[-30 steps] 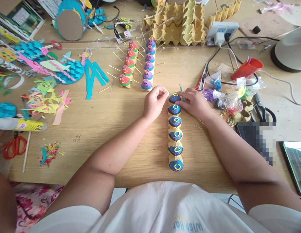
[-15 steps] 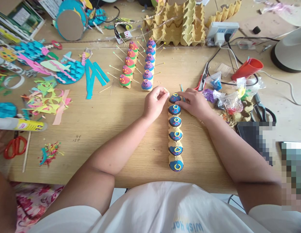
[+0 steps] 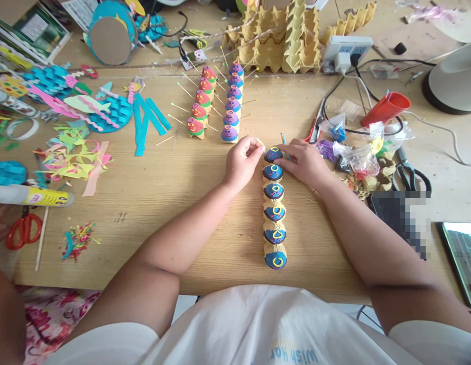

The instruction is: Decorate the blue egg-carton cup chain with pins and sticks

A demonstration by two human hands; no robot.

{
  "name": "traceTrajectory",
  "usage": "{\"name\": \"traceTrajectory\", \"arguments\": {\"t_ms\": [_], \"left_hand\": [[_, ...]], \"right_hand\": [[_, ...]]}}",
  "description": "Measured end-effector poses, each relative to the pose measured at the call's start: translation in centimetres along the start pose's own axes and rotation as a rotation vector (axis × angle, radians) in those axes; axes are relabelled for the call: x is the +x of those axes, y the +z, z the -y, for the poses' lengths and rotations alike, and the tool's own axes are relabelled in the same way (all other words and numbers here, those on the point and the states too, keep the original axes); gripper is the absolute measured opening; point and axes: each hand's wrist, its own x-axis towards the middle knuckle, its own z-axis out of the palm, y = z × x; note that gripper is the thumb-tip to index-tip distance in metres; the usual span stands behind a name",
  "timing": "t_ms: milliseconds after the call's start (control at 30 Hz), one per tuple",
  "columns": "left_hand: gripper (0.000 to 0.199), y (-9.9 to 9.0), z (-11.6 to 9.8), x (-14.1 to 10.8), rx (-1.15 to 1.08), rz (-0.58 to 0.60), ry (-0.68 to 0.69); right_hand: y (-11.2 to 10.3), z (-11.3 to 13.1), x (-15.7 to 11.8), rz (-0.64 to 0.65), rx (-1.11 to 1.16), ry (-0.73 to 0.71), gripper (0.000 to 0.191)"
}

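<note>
A strip of blue-painted egg-carton cups (image 3: 274,212) with yellow rings stands upright from my body toward the far side. My left hand (image 3: 243,161) is at the left of its far end, thumb and forefinger pinched on something small and pale, perhaps a stick end, too small to make out. My right hand (image 3: 300,161) grips the farthest cup from the right between thumb and fingers. Beyond my left hand stand a red-and-green cup strip (image 3: 199,110) and a purple-and-blue cup strip (image 3: 232,104), both with thin sticks poking out sideways.
Bagged clay (image 3: 362,156), a red cup (image 3: 387,108), scissors (image 3: 410,175) and a phone (image 3: 461,258) are at the right. Paper scraps (image 3: 77,159), a glue bottle (image 3: 33,194) and red-handled scissors (image 3: 24,230) lie left. Egg cartons (image 3: 273,48) and a power strip (image 3: 349,46) stand behind.
</note>
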Motion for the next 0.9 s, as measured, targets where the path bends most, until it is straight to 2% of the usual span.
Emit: {"name": "traceTrajectory", "arguments": {"t_ms": [467,900], "left_hand": [[0.014,-0.01,0.29,-0.14,-0.029,-0.04,0.037],[0.007,-0.09,0.18,-0.06,-0.031,-0.045,-0.036]], "right_hand": [[-0.06,0.01,-0.2,-0.01,-0.011,-0.003,0.043],[-0.19,-0.21,-0.24,-0.001,-0.017,-0.007,0.045]]}}
